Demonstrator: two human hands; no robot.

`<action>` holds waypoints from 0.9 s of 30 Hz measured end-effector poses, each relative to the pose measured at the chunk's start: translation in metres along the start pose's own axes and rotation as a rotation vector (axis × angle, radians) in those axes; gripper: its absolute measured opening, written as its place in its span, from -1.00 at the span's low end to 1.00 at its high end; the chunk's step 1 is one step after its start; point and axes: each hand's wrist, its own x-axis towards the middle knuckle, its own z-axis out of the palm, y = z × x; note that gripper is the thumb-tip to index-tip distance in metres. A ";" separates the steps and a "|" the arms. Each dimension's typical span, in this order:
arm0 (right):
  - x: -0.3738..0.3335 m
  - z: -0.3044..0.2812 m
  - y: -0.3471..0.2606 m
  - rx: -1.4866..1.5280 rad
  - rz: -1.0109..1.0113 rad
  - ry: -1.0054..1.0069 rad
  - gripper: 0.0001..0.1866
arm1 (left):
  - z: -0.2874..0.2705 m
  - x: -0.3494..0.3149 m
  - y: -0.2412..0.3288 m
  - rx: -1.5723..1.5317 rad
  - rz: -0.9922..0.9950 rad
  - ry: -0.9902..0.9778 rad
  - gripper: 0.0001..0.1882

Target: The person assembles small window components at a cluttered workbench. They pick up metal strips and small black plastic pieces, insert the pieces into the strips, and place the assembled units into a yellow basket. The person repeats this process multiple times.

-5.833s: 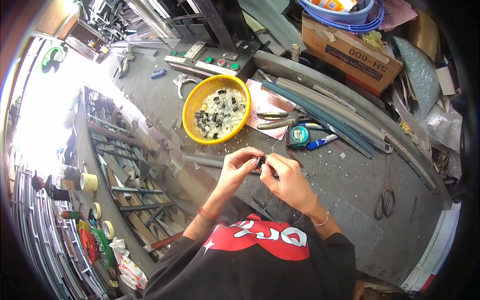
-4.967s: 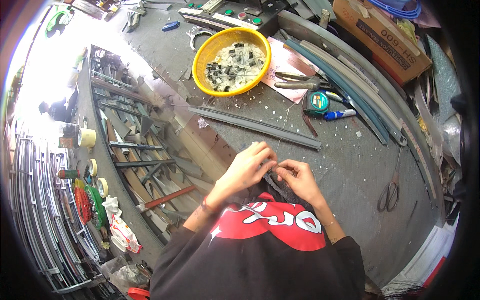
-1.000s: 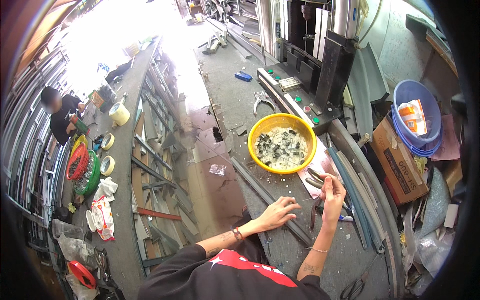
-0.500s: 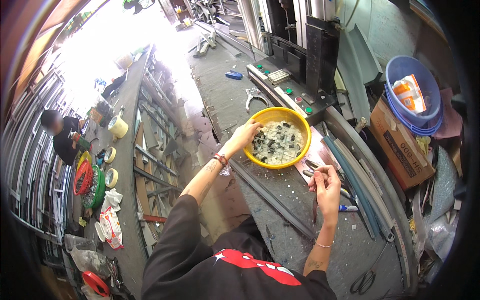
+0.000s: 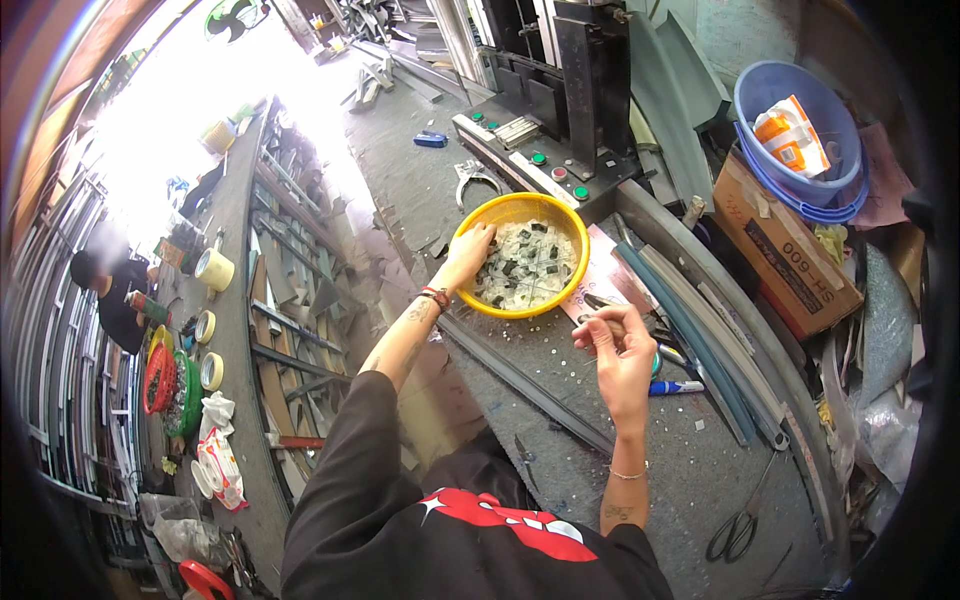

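Note:
A yellow bowl (image 5: 571, 282) full of small clear and black pieces stands on the grey workbench (image 5: 560, 365). My left hand (image 5: 466, 258) reaches over its left rim, fingers bent down at the pieces; what the fingertips pinch is too small to make out. To the bowl's lower right, my right hand (image 5: 624, 352) is held closed above the bench, its fingers curled together. Whatever it holds is mostly hidden. A dark-handled tool (image 5: 600, 302) shows just beyond its fingers, over a pink sheet (image 5: 612, 268).
A blue marker (image 5: 676, 387) and black scissors (image 5: 735, 535) lie to the right. Long profiles (image 5: 690, 330) line the bench edge. Beyond the bowl are a metal clamp-like tool (image 5: 476, 182) and a black machine (image 5: 590, 90). Another person (image 5: 115, 290) is at the far left.
The whole view has shifted, moving the bowl and bench leftward and up in the picture. My right hand has turned a little; the dark strip below it no longer shows. My left hand stays at the bowl.

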 end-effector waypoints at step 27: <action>-0.007 0.040 0.044 -0.409 0.008 -0.468 -0.93 | -0.035 -0.180 0.164 -1.543 -0.232 -0.168 -0.75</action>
